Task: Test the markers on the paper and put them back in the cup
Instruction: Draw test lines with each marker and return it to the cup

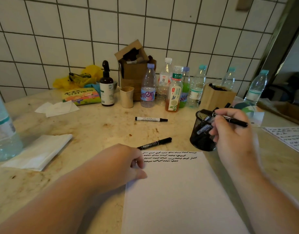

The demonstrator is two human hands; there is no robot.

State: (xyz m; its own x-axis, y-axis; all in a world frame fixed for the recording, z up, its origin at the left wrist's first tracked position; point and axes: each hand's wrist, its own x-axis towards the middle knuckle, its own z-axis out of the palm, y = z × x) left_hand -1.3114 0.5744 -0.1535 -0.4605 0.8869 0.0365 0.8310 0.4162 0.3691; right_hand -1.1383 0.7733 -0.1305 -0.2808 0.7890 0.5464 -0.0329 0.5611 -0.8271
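Paper [179, 191] lies near on the stained counter [98, 132], white, with three short rows of black squiggles along its far edge. The left hand [126, 161] rests on the sheet's left edge, its fingers curled loosely under and its thumb lying on the page, holding nothing. The right hand [233, 132] is raised to the right of the sheet and pinches a slim black marker [236, 121] between thumb and fingers, the pen slanting with one end over the rim of the black mesh cup [202, 132]. That cup stands just past the paper's far right corner and has other pens inside. Two more markers lie loose on the counter: a black one [155, 143] just beyond the sheet's far edge, close to the left hand's knuckles, and a white-barrelled one [151, 119] farther off, toward the middle. Along the tiled wall [145, 22] at the far side stand several plastic bottles [148, 86], a dark spray bottle [107, 86], a beige tumbler [126, 97] and an open cardboard box [133, 65]. Folded tissue [39, 152] lies to the left, and a second scribbled sheet [289, 137] shows at the right edge.
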